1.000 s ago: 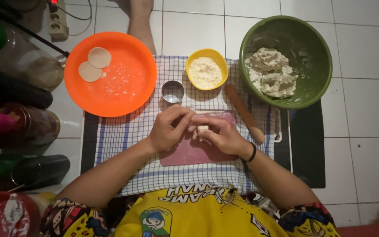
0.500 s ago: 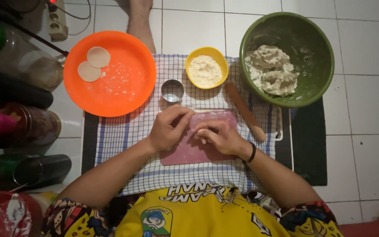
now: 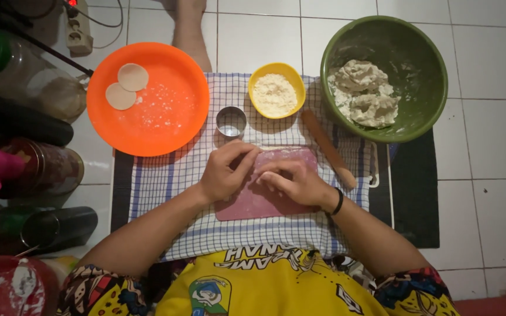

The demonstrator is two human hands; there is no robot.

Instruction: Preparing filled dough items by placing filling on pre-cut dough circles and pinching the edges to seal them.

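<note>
Head view: left hand (image 3: 225, 172) and right hand (image 3: 293, 182) close together on the pink board (image 3: 253, 202), fingers curled down, apparently pressing or pinching something small between them; dough itself hidden under the fingers, so cannot tell. Best done with even, light pressure, fingertips kept floured, board held steady.

Metal cutter ring (image 3: 231, 122) just beyond the left hand. Yellow flour bowl (image 3: 276, 92) beside it. Rolling pin (image 3: 328, 148) lying diagonal, right of the board. Green bowl (image 3: 383, 79) holding rough dough. Orange plate (image 3: 147, 98) with two cut rounds near its rim.

Checked cloth (image 3: 171, 181) spread on a white tiled floor (image 3: 487, 140); bottles and jars crowded along the left.
</note>
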